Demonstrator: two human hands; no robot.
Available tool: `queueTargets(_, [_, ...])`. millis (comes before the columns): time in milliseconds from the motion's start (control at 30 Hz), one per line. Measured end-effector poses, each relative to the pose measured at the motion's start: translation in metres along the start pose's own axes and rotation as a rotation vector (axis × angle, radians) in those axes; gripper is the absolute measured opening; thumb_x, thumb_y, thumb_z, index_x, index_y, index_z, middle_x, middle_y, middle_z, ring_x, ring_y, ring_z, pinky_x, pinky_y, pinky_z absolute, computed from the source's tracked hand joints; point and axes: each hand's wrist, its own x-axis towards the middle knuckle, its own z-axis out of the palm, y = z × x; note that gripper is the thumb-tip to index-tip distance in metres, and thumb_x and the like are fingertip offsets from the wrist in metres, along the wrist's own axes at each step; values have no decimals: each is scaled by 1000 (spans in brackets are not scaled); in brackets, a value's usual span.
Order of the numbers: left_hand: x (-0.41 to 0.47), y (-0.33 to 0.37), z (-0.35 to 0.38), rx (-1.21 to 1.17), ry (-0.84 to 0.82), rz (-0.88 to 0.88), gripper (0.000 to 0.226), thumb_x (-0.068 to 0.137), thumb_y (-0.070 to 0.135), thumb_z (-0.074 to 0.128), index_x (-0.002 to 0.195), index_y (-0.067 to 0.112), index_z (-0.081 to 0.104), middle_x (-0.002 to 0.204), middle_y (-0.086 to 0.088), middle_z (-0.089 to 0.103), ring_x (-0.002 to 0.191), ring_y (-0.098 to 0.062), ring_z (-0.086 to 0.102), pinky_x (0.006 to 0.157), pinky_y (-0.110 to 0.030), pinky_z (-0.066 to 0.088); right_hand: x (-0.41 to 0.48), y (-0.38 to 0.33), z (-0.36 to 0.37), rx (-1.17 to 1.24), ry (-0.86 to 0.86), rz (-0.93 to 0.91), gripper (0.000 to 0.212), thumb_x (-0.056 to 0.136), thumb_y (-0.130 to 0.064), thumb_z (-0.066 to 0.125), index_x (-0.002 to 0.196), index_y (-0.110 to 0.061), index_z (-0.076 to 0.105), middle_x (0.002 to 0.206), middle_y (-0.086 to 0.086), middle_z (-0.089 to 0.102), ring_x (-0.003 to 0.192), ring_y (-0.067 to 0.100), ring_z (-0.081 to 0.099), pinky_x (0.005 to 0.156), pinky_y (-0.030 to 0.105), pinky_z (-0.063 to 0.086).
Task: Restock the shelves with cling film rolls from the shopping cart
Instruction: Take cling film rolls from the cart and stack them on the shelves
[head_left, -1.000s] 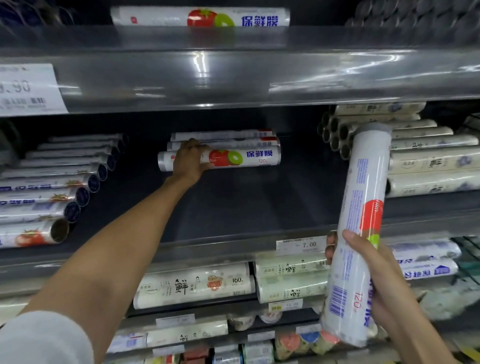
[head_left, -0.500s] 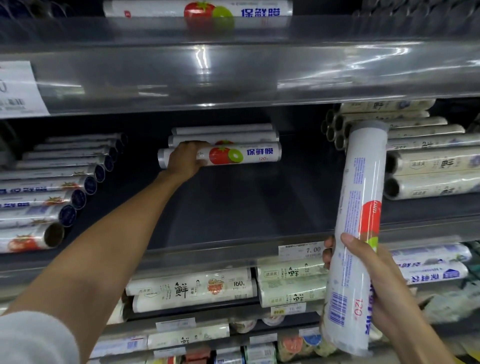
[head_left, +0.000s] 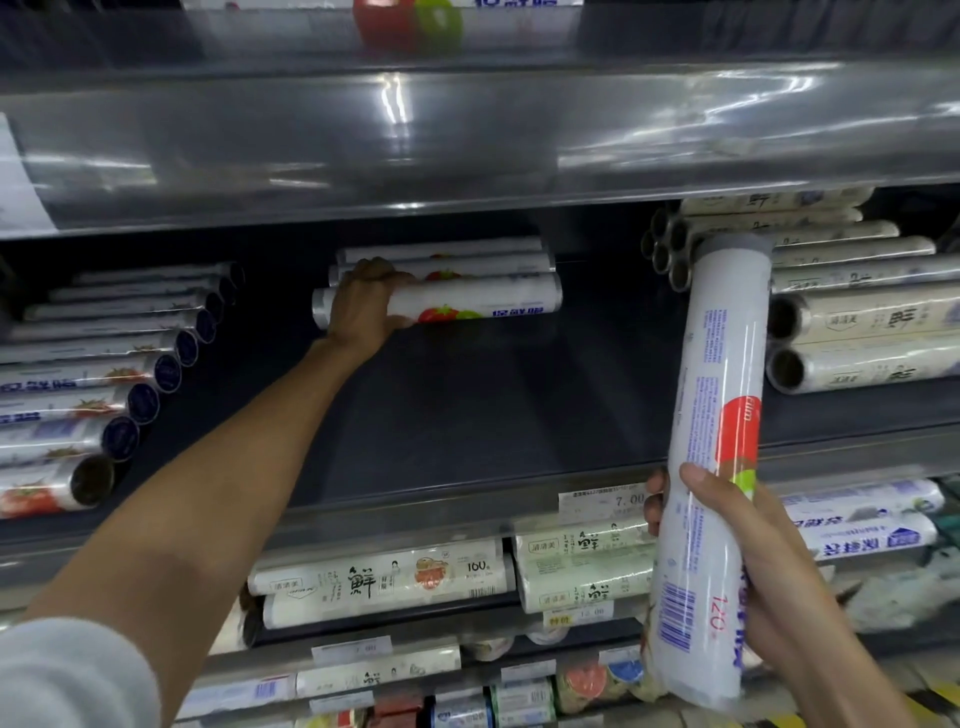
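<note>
My left hand (head_left: 363, 306) reaches deep into the middle shelf (head_left: 467, 405) and grips the left end of a white cling film roll (head_left: 483, 301) with a tomato print. That roll lies crosswise in front of two like rolls (head_left: 447, 262) at the back. My right hand (head_left: 737, 566) grips a second white cling film roll (head_left: 719, 415), held almost upright in front of the shelf edge, its grey cap at the top and its barcode near the bottom.
Tomato-print rolls with dark end caps (head_left: 104, 389) fill the shelf's left side, cream rolls (head_left: 852, 312) the right. A glossy upper shelf front (head_left: 467, 135) overhangs. Below, past a 7.00 price tag (head_left: 602, 501), lie more cream rolls (head_left: 384, 577).
The roll under my left hand has turned on its axis, so its print now faces down and forward. The view has drifted up a little. My right hand and its roll have barely moved.
</note>
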Motion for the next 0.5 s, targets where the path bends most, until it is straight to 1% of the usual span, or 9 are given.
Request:
queueTargets(67, [2,1,-3,-38,-17,-31,49,82,11,70,128,9,57,125,-20,53,115,-35,47,98,-31,33,1,-1,1,-2,6,2,37,72,-27,63,103,-6,60,79,9,69,63,17,65,51,26,52])
queueTargets(233, [14,-1,-8,-49,-159,-64,50,90,11,62,137,5,46,137,-19,47,126,-34,42,106,-31,29,0,1,0,-12,9,0,38,73,-26,62,104,-5,60,79,9,68,63,17,65,52,27,53])
queueTargets(367, [16,5,-4,-65,-144,-122,48,93,10,56,139,4,42,140,-21,45,128,-33,41,109,-32,29,0,4,1,-3,14,10,40,74,-26,62,106,-5,59,77,9,68,62,17,65,50,26,52])
queueTargets(500, [16,7,3,-67,-108,-160,48,95,7,53,141,6,40,141,-19,44,130,-31,40,109,-31,28,1,5,3,-19,28,26,39,73,-28,63,104,-5,60,77,8,68,62,17,65,52,28,52])
